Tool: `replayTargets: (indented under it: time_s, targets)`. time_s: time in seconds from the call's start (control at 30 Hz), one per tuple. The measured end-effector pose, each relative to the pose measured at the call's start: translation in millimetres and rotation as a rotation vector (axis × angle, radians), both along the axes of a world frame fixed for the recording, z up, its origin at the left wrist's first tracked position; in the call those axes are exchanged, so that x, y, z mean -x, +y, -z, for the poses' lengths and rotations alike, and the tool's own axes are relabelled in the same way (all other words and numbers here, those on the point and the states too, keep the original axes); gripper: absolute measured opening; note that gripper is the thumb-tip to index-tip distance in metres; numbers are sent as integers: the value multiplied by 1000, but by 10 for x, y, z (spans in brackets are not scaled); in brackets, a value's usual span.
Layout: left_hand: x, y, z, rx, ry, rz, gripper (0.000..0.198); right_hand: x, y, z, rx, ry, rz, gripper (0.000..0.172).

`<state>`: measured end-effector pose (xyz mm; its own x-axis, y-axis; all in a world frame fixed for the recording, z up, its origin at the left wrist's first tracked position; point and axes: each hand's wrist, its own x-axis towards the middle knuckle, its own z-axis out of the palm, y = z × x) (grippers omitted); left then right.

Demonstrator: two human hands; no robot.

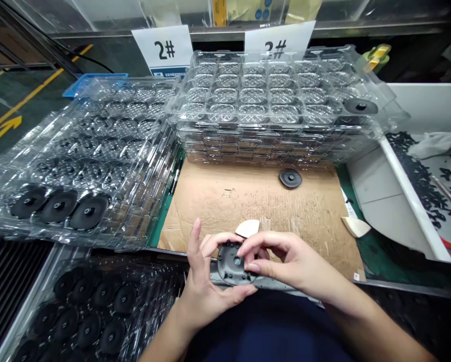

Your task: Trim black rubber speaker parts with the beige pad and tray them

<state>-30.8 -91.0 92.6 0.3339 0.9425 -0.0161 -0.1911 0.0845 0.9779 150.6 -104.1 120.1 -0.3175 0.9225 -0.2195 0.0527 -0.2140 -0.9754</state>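
Close to my body, over the front edge of the bench, my left hand (206, 279) grips a black rounded plastic cover (229, 264) by its edges, thumb below and fingers above. Its inner side faces up, with small dark studs along the rim and a hole near the middle. My right hand (282, 256) pinches thumb and fingertips together over the cover's right side; whatever lies between them is hidden. Just beyond the fingers is a cream wedge-shaped piece (248, 228) on the cardboard sheet (210, 201). Another black cover (291, 178) rests farther back on the cardboard.
Stacked clear trays (248, 113) stand at the back, and another tray stack (97, 141) at left holds black covers in its front row. Lower left, a tray (86, 311) carries several covers. At right, a white bin (402, 186) contains small black parts; a second cream wedge (356, 227) lies beside it.
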Motion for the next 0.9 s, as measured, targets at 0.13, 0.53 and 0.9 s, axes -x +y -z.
replayTargets:
  time_s: [0.13,0.53,0.9]
  targets:
    - [47,6,1,152,-65,48,102,-29,77,-59,109,83,-120,15]
    - [117,63,20,6,251,328,78,-63,46,-31,162,173,-171,12]
    - [-29,119,80,-66,160,363,113,-162,-69,112,336,354,6,16]
